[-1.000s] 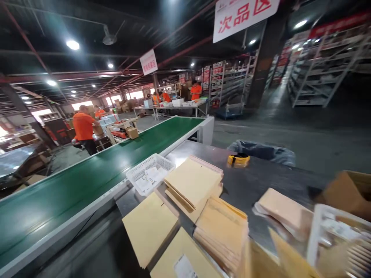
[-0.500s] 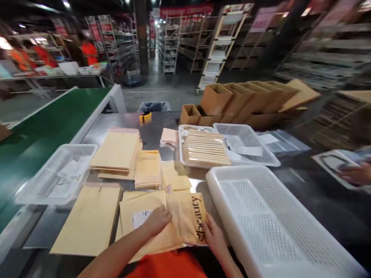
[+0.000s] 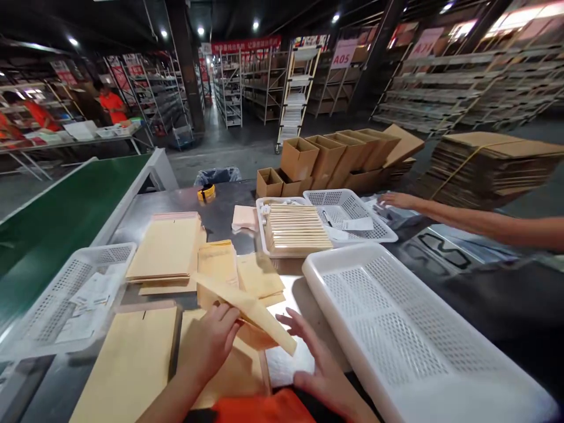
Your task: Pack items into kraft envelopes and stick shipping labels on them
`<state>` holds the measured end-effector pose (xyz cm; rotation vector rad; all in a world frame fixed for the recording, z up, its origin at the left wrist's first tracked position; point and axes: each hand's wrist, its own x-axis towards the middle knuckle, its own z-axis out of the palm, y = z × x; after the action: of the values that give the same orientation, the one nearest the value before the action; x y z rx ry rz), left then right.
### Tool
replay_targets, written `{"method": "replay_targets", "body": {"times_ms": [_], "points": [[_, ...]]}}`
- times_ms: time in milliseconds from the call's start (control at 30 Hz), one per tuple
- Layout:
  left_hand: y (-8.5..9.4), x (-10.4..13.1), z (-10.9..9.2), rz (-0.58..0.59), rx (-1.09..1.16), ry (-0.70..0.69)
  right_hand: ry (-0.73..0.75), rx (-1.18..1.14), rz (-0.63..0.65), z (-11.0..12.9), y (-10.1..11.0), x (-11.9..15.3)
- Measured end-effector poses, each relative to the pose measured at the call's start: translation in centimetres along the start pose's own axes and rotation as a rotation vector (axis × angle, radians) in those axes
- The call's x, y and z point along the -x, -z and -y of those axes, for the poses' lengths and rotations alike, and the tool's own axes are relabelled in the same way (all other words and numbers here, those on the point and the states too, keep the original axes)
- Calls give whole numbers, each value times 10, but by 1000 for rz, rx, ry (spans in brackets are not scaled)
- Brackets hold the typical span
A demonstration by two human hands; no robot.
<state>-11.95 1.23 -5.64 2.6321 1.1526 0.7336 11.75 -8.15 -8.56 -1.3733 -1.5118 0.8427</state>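
Note:
My left hand (image 3: 214,339) grips a kraft padded mailer (image 3: 259,314), tilted up on edge with its far side raised. Apart from it, on its right, my right hand (image 3: 315,358) is open with fingers spread and nothing in them. Below the mailer lie larger tan padded envelopes (image 3: 229,376), partly hidden by my left forearm. Between my hands a pale shiny patch shows on the table; I cannot tell whether it is a bag or glare. A smaller envelope stack (image 3: 218,261) and a few flat envelopes (image 3: 259,276) lie just beyond.
A large white basket (image 3: 379,305) stands at my right. Behind it are a tray of upright mailers (image 3: 299,226) and a white basket with papers (image 3: 352,205). At left are a paper-filled basket (image 3: 81,294) and a green conveyor (image 3: 79,194). A co-worker's arm (image 3: 467,220) reaches in from the right.
The mailer, flat and showing dark lettering before, is now lifted and tilted in my left hand. My right hand has let go of its edge. A co-worker's arm now reaches further in.

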Motion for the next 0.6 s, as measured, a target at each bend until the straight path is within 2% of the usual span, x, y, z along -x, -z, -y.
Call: {"method": "replay_targets", "body": {"times_ms": [67,133,200,233,267,300,333,400,433,467,500,567,600], "points": [[12,-2,-9,-71,4,-41,104,-51,-81,8,-10,-3],[19,-3,-15,-204,6,-88,175,-73,-250,17,-20,-10],[25,-4,-13,-508,-30,-30,176,-90,-456,27,-23,-18],[29,-5,-8,-675,-23,60,155,-94,-547,32,-22,-22],[33,-5,-1,-779,44,168,124,-101,-609,36,-18,-25],[36,-6,6,-783,190,277,91,-117,-638,39,-13,-29],[38,-6,13,-663,401,377,61,-146,-633,41,-7,-33],[39,-4,24,-279,815,535,4,-234,-571,40,2,-41],[37,-3,26,-145,935,608,-29,-277,-539,38,6,-46],[34,-3,25,-96,987,684,-62,-303,-531,35,7,-50],[31,-2,21,-118,992,756,-81,-292,-562,32,7,-55],[26,-4,7,-208,962,818,-45,-138,-749,30,2,-61],[24,-5,-2,-215,957,809,27,-15,-870,32,-3,-63]]}}
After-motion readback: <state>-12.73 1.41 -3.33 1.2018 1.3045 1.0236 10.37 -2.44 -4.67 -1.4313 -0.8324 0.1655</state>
